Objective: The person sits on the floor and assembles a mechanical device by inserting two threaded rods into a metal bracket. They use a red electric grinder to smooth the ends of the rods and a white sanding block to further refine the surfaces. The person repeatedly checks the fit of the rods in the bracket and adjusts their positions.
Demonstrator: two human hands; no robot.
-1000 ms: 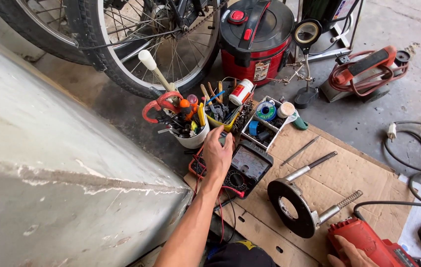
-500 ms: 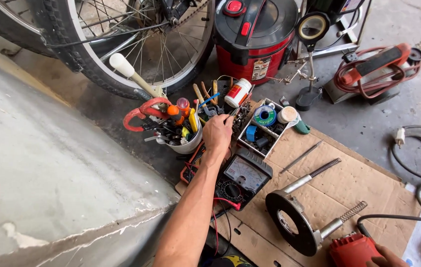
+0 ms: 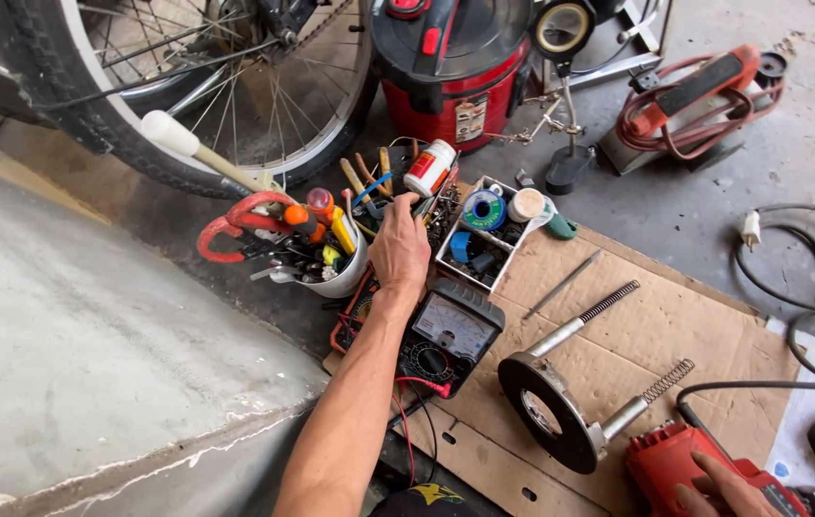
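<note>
A bicycle wheel (image 3: 187, 96) stands at the top left beside a red and black shop vacuum (image 3: 455, 67). Flattened cardboard (image 3: 656, 325) covers the concrete floor, bearing a black disc with two spring-tipped metal rods (image 3: 560, 402). A white plug (image 3: 750, 228) lies well apart at right.

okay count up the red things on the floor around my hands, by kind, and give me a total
Red vacuum canister: 1
Red-handled pliers in the white cup: 1
Red power tool under the right hand: 1
Red-orange tool with a coiled cord: 1
Total: 4
The left hand reaches into the small tools beside the cup.
</note>
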